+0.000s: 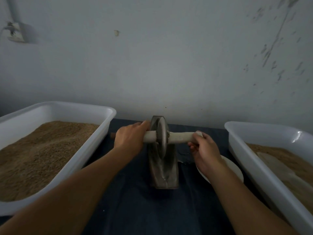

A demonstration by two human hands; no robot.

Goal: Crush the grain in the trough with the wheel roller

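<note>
- At the centre of the frame, I see the trough [163, 168] standing on a dark cloth [135, 209], its long side running away from me toward the wall [169, 56].
- The wheel [160, 138] sits upright in the far half of the trough, its rim down in the groove; I cannot make out any grain inside the groove.
- A pale handle [179, 137] passes through the wheel's hub and sticks out to both sides.
- My left hand [130, 139] wraps over the left part of the handle, fingers curled round it just beside the wheel.
- My right hand [205, 150] grips the right end of the handle, fingers curled underneath and thumb on top.
- At the left of the frame a white tub [94, 150] holds a heap of brown grain [39, 153].
- At the right edge a second white tub [250, 160] holds more grain, with some paler material.
- A white plate [233, 168] lies on the cloth between the trough and the right tub, partly hidden by my right wrist.
</note>
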